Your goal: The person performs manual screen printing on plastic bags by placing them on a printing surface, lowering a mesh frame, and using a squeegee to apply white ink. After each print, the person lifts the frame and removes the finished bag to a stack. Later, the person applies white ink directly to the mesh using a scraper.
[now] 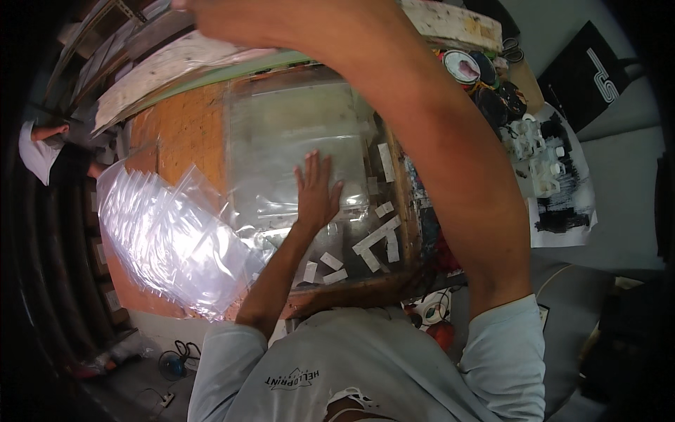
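My left hand (318,193) lies flat, fingers spread, on a clear plastic bag (274,162) over a glass-like panel on the table. Raised across the top of the view, my right arm reaches far left. My right hand (225,24) is at the upper edge, above a long pale board; its fingers are mostly cut off, so what they hold, if anything, does not show. A fanned pile of shiny clear plastic bags (169,246) spreads left of my left hand. Several short white strips (377,235) are stuck on the panel at its near right.
The orange-brown tabletop (184,137) shows beyond the bags. Open paint tins (462,67) and scissors (512,49) sit at the far right, near plastic containers (538,162) on black-smeared paper (562,204). Another person (42,155) is at the far left.
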Demonstrator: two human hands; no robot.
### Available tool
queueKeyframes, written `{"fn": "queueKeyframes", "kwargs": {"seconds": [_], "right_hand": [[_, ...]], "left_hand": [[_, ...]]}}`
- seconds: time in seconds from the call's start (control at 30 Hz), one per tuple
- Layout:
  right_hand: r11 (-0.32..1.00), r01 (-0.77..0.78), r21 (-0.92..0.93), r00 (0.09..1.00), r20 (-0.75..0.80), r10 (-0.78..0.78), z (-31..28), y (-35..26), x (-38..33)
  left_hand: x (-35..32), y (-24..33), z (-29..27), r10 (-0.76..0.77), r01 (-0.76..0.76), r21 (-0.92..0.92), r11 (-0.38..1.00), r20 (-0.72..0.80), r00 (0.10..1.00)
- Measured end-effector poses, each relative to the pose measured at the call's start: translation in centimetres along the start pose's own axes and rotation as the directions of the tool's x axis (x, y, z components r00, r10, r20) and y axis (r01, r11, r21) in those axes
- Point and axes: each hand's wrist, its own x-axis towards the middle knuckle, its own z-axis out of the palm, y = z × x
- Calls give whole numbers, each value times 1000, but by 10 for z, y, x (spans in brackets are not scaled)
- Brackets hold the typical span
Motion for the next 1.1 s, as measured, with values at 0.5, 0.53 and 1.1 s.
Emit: {"fn": "queueKeyframes", "kwargs": {"seconds": [0.5, 0.53, 1.1], "right_hand": [[995, 47, -92, 991, -117, -58, -1, 5, 11], [999, -26, -18, 998, -58, 25, -3, 5, 11], [991, 90, -96, 868, -480, -126, 116, -22, -127]], "left_hand": [[-88, 18, -2, -90, 86, 122, 989, 29, 996], [-88, 18, -1, -94, 89, 126, 988, 38, 995], [-110, 61, -120, -318, -47, -834, 549, -260, 912]]}}
